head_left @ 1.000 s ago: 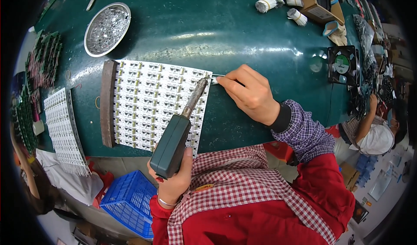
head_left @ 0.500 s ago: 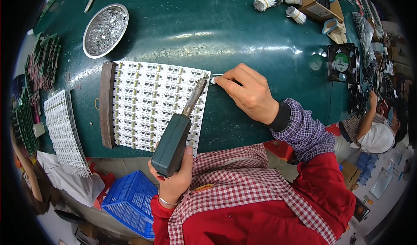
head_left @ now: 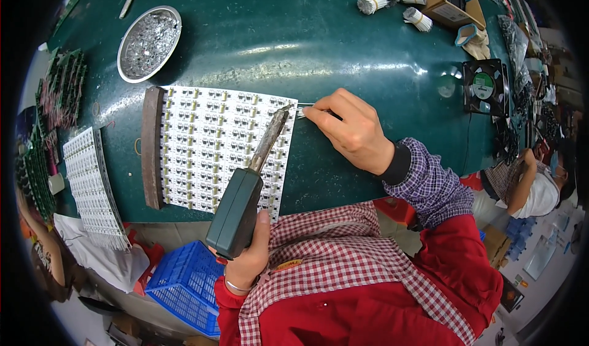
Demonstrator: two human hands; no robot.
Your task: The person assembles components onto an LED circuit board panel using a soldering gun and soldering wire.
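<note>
My left hand point(head_left: 248, 263) is wrapped round the dark green body of a soldering gun point(head_left: 235, 214). Its grey, worn barrel slants up to the right, and the tip is over the upper right corner of a white circuit board panel point(head_left: 235, 138) with rows of small parts. Beside that corner, my right hand point(head_left: 353, 131) pinches thin white wires point(head_left: 302, 110) between thumb and forefinger. The wire ends reach the board's right edge, close to the tip; whether they touch cannot be made out. A brown bar point(head_left: 151, 149) lies along the panel's left edge.
A metal bowl point(head_left: 149, 44) of silvery scraps stands at the far left. More white panels point(head_left: 95, 186) are stacked at the left table edge. Bundled white wires point(head_left: 418, 19), a cardboard box point(head_left: 454, 8) and a black fan point(head_left: 485, 87) occupy the right. A blue basket point(head_left: 184, 284) stands below the table.
The soldering gun's body has swung slightly left and down with my left hand, and its tip has shifted a little up and left. My right hand stays in place on the wires.
</note>
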